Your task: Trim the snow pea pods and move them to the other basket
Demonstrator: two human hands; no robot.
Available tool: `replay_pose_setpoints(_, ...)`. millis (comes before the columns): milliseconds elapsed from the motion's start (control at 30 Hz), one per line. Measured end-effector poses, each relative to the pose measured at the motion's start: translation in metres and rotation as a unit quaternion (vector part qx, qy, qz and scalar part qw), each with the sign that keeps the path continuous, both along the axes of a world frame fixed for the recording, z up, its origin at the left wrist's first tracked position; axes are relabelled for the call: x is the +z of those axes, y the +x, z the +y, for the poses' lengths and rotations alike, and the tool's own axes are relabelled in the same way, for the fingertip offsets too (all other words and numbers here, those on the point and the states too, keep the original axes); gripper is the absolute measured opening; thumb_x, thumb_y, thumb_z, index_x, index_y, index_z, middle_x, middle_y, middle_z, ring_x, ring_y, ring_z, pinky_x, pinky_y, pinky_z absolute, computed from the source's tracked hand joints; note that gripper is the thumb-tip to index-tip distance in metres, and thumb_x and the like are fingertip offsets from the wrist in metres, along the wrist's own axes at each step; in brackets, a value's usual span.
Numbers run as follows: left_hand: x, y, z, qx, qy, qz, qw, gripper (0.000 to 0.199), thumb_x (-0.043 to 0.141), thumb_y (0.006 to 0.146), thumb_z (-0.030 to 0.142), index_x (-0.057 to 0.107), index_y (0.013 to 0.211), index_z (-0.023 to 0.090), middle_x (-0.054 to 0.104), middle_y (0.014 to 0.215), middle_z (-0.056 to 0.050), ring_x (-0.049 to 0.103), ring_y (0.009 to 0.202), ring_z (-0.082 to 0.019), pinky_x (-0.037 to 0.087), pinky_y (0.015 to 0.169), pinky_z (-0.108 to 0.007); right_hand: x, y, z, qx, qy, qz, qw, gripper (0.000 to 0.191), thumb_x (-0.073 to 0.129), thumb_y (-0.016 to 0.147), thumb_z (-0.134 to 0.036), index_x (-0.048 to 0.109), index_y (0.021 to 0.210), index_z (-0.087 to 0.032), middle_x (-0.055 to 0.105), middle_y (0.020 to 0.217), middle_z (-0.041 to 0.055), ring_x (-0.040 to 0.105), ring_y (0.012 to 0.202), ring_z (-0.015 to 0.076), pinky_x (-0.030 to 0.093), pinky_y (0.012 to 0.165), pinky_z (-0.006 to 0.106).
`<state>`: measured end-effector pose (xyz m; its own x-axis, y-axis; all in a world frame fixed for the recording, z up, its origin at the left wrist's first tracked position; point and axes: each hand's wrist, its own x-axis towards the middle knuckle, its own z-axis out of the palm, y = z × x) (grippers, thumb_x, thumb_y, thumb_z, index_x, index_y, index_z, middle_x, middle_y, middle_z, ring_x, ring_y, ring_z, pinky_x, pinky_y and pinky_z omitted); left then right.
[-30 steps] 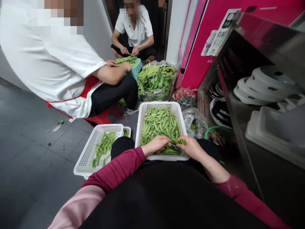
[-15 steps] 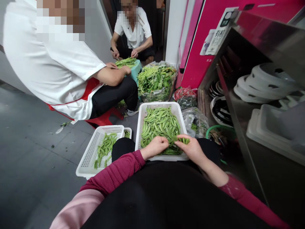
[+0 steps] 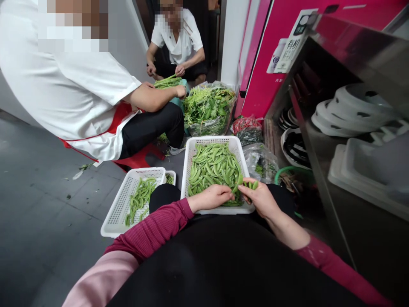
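Observation:
A white perforated basket (image 3: 187,170) rests on my lap, heaped with flat green pea pods (image 3: 213,164). Over its near right corner my two hands come close together. My left hand (image 3: 214,196) is closed, its fingertips pinched at the lower end of one pea pod (image 3: 237,184). My right hand (image 3: 259,197) grips that pod's other side between thumb and finger, with several more pods (image 3: 252,184) tucked in its curled fingers. To my left a second white basket (image 3: 115,219) on the floor holds a smaller lot of pods.
A co-worker in white (image 3: 86,85) sits at left on a red stool (image 3: 137,161); another person (image 3: 177,38) squats behind. A bag of leafy greens (image 3: 209,106) stands ahead. At right are a green-rimmed bin (image 3: 281,170) and a metal shelf (image 3: 322,170) with white dishes.
My left hand has moved right, towards my right hand. A pea pod now stands upright between them. The seated co-worker's hand has shifted right over the greens.

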<state>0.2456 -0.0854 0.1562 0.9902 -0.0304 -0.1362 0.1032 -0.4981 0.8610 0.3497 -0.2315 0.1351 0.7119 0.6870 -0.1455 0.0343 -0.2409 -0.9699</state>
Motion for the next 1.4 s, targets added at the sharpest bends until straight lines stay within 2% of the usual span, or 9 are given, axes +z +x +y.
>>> replay_pose_setpoints(100, -0.001, -0.002, 0.0, -0.018, 0.071, -0.004, 0.997, 0.022, 0.04, 0.077, 0.024, 0.058, 0.068, 0.015, 0.053, 0.061, 0.0, 0.046, 0.058, -0.01, 0.036, 0.059, -0.019, 0.011, 0.005, -0.007, 0.006, -0.065, -0.264, 0.962, 0.029, 0.052, 0.075, -0.038, 0.058, 0.097, -0.019, 0.059, 0.073, 0.0046, 0.054, 0.065, 0.0177, 0.041, 0.055, 0.027)
replay_pose_setpoints(300, -0.003, -0.008, -0.004, -0.061, 0.166, -0.036, 0.984, 0.018, 0.045, 0.075, 0.023, 0.053, 0.061, 0.017, 0.052, 0.062, -0.003, 0.048, 0.058, -0.013, 0.037, 0.062, -0.023, 0.027, 0.014, -0.005, 0.35, -0.137, -0.474, 0.796, 0.009, 0.049, 0.077, -0.022, 0.058, 0.078, -0.022, 0.056, 0.079, 0.0028, 0.052, 0.074, 0.0146, 0.037, 0.06, 0.022)
replay_pose_setpoints(500, -0.012, -0.01, -0.008, 0.075, 0.2, -0.097, 0.972, 0.024, 0.032, 0.082, 0.022, 0.053, 0.072, 0.016, 0.053, 0.072, -0.005, 0.049, 0.07, -0.014, 0.037, 0.068, -0.024, 0.0, -0.009, 0.013, 0.137, -0.097, -0.078, 0.983, 0.021, 0.059, 0.068, -0.037, 0.048, 0.063, -0.019, 0.046, 0.05, -0.0047, 0.043, 0.046, 0.0103, 0.032, 0.045, 0.022)
replay_pose_setpoints(633, -0.018, -0.013, -0.004, 0.146, 0.163, -0.073, 0.973, 0.024, 0.033, 0.08, 0.022, 0.05, 0.065, 0.016, 0.049, 0.063, -0.002, 0.044, 0.063, -0.011, 0.034, 0.064, -0.022, -0.012, 0.0, 0.014, -0.021, 0.039, 0.267, 0.963, 0.027, 0.057, 0.067, -0.043, 0.043, 0.062, -0.02, 0.04, 0.042, -0.0069, 0.036, 0.035, 0.0083, 0.028, 0.034, 0.02)
replay_pose_setpoints(767, -0.028, -0.021, 0.006, 0.166, 0.098, -0.002, 0.981, 0.024, 0.035, 0.075, 0.022, 0.042, 0.053, 0.015, 0.038, 0.051, 0.003, 0.035, 0.052, -0.008, 0.029, 0.053, -0.021, -0.017, 0.047, 0.013, -0.177, 0.102, 0.243, 0.948, 0.016, 0.052, 0.069, -0.034, 0.045, 0.069, -0.02, 0.057, 0.061, 0.0002, 0.053, 0.05, 0.0129, 0.044, 0.044, 0.025)
replay_pose_setpoints(900, -0.037, -0.022, 0.011, 0.224, 0.025, 0.028, 0.974, 0.038, 0.034, 0.078, 0.039, 0.032, 0.048, 0.016, 0.024, 0.047, 0.005, 0.025, 0.047, -0.007, 0.023, 0.048, -0.021, -0.035, 0.058, 0.029, -0.064, -0.101, -0.043, 0.992, 0.014, 0.056, 0.067, -0.029, 0.049, 0.075, -0.02, 0.061, 0.069, 0.0022, 0.057, 0.061, 0.0159, 0.046, 0.056, 0.029)
replay_pose_setpoints(1100, -0.043, -0.019, 0.007, 0.197, 0.057, 0.041, 0.978, 0.039, 0.041, 0.075, 0.042, 0.031, 0.047, 0.016, 0.024, 0.045, 0.005, 0.024, 0.046, -0.006, 0.021, 0.046, -0.021, -0.064, 0.03, 0.067, 0.074, -0.317, -0.272, 0.905, 0.017, 0.065, 0.061, -0.02, 0.054, 0.074, -0.016, 0.062, 0.086, 0.0118, 0.056, 0.083, 0.0242, 0.041, 0.073, 0.034)
replay_pose_setpoints(1267, -0.041, -0.019, 0.006, 0.147, 0.024, 0.092, 0.985, 0.027, 0.033, 0.08, 0.034, 0.046, 0.064, 0.016, 0.041, 0.046, 0.005, 0.036, 0.04, -0.007, 0.029, 0.045, -0.02, -0.049, 0.045, 0.055, 0.077, -0.305, -0.229, 0.921, 0.012, 0.055, 0.069, -0.028, 0.055, 0.067, -0.016, 0.061, 0.068, 0.0078, 0.057, 0.066, 0.0181, 0.043, 0.058, 0.028)
replay_pose_setpoints(1400, -0.038, -0.007, 0.002, 0.12, 0.023, 0.051, 0.991, 0.023, 0.031, 0.081, 0.026, 0.051, 0.085, 0.016, 0.055, 0.063, 0.001, 0.047, 0.049, -0.009, 0.037, 0.051, -0.02, -0.029, 0.042, 0.03, 0.09, -0.149, 0.059, 0.983, 0.022, 0.054, 0.069, -0.036, 0.056, 0.073, -0.015, 0.057, 0.062, 0.0016, 0.044, 0.039, 0.0081, 0.03, 0.034, 0.02)
